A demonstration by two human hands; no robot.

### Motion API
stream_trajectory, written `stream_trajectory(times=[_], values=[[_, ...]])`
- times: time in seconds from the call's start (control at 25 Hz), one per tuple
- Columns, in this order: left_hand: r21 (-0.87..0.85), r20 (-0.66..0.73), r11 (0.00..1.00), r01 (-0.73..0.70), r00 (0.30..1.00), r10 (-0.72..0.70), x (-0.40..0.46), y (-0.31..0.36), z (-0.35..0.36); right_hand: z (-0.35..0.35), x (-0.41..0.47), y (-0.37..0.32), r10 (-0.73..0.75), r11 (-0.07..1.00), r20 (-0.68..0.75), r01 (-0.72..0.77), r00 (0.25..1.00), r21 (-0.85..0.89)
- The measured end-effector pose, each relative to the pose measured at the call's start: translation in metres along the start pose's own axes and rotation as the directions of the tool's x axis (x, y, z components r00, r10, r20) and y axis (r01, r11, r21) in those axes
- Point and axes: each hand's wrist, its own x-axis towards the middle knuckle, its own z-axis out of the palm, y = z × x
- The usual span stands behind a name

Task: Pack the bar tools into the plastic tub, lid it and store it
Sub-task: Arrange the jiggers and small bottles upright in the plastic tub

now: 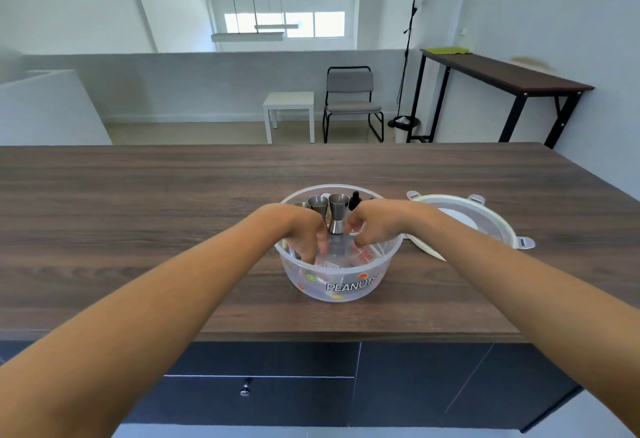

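Observation:
A round clear plastic tub (349, 290) marked PEANUTS stands on the dark wooden counter (138, 212), near its front edge. Two steel jiggers (337, 211) stand upright in it beside a black dropper bottle (355, 199). A clear measuring cup with red marks (363, 254) lies lower in the tub. My left hand (304, 233) reaches down inside the left half, fingers curled among the tools. My right hand (372, 224) hovers over the right half, fingertips pinched near the jigger's base. What either hand holds is hidden. The round lid (474, 218) with grey clips lies just right of the tub.
Dark cabinet fronts with a small knob (245, 390) sit below the counter's front edge. Beyond the counter stand a white side table (289, 112), a grey chair (351, 102), a black floor lamp (408, 57) and a tall dark console table (502, 81) at the right wall.

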Motion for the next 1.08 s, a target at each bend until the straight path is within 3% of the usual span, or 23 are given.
stream_trajectory(times=[0.12,0.36,0.56,0.76,1.08], values=[[-0.009,-0.032,1.000,-0.014,0.999,0.014,0.004,-0.001,0.007,0.009,0.010,0.001,0.033,0.999,0.097,-0.032,0.995,-0.011],[-0.073,-0.139,0.996,-0.051,0.989,0.041,0.003,-0.007,0.004,-0.001,0.006,0.007,-0.013,0.999,0.036,0.011,0.999,0.043],[-0.124,-0.261,0.991,-0.052,0.965,0.018,-0.004,-0.009,-0.006,-0.004,0.005,0.015,-0.076,0.997,-0.162,0.079,0.984,0.013],[-0.107,-0.475,0.990,-0.095,0.879,0.033,0.001,-0.005,0.001,0.013,0.010,0.018,-0.173,0.985,-0.350,0.165,0.920,-0.054],[-0.052,-0.557,0.996,-0.079,0.830,0.037,0.013,-0.006,0.014,0.025,0.013,0.019,-0.168,0.986,-0.455,0.156,0.874,-0.066]])
